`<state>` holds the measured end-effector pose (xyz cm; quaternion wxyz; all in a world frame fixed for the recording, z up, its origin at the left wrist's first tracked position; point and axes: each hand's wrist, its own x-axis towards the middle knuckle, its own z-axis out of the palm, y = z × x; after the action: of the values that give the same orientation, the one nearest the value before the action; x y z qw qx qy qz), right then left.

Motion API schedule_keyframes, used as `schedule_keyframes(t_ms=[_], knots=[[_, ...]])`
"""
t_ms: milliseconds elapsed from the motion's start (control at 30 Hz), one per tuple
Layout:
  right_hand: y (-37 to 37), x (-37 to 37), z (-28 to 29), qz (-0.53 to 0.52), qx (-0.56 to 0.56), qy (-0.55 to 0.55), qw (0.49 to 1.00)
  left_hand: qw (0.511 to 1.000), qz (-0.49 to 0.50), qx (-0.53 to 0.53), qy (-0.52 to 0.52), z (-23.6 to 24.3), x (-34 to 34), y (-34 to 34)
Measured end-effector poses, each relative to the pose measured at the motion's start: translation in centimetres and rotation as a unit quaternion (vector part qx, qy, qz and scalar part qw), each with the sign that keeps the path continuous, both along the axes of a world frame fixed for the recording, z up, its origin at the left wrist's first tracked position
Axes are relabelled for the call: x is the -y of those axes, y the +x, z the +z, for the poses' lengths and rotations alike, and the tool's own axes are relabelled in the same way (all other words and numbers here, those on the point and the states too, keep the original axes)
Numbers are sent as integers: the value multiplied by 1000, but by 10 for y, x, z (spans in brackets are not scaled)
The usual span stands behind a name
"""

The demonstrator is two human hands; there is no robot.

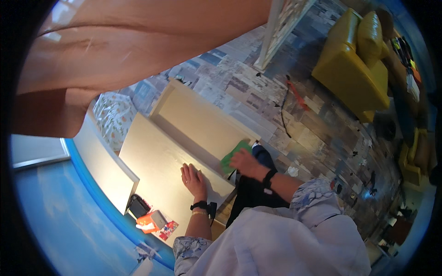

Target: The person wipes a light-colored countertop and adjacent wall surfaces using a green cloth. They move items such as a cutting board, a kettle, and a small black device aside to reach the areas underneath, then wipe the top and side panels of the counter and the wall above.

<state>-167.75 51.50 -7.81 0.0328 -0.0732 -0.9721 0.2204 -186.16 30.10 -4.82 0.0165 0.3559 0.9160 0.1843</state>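
Black case [138, 206] and orange tissue pack [148, 220] sit left of your left fingers, nearer you. Left hand [194, 183] lies open on cream cabinet top [156, 158]. Under right hand [247, 164]: green cloth [233, 155], at near end of pulled-out drawer [200, 120]; can't tell whether fingers grip. Big brown thing [138, 50] beyond left fingers, cut off, unclear.

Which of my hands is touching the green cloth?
Your right hand touches the green cloth; your left hand rests on the pale furniture surface instead.
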Motion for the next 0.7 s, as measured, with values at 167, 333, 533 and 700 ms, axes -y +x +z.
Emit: schedule_keyframes(t_ms=[167, 333, 533, 700], knots=[[3, -28, 5, -100, -36, 35, 994, 1000, -2, 3, 18, 10, 8, -25], [-21, 28, -4, -32, 102, -39, 994, 996, 58, -67, -21, -1, -6, -60], [-42, 9, 7, -10, 245, -85, 966, 984, 150, -26, -96, -1, -29, -90], [-46, -38, 21, -88, -83, -57, 991, 985, 147, -57, -74, -2, -34, -83]])
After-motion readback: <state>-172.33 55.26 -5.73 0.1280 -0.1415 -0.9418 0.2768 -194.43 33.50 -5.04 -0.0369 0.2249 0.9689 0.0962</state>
